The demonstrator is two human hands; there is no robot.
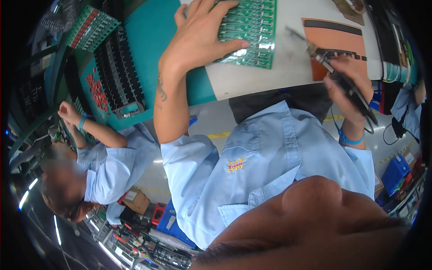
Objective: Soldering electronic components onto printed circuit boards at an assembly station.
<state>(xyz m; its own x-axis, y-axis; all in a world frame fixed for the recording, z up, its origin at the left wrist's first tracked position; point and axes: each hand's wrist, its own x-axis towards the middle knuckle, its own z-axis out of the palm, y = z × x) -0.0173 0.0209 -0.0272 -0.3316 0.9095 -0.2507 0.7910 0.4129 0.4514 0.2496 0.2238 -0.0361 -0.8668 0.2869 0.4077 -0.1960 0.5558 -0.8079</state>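
A green circuit board panel (252, 33) with rows of repeated small boards lies on a white sheet on the bench. My left hand (198, 38) rests on the left part of this panel, fingers spread and thumb stretched across its face. Some fingertips are cut off by the top of the picture. To the right, my right hand (344, 81) is closed around what looks like a soldering iron (348, 87), with a black grip, metal shaft and thin tip. The tip points up and left, apart from the panel. Beneath the tool lies an orange-brown sheet (315, 33) with dark bands.
Black slotted racks (119, 72), small red parts (96, 92) and another panel (92, 28) with red pieces are on the green mat (150, 42) at left. A co-worker (112, 168) sits there, hands raised. Cables (396, 74) hang at the bench's right end.
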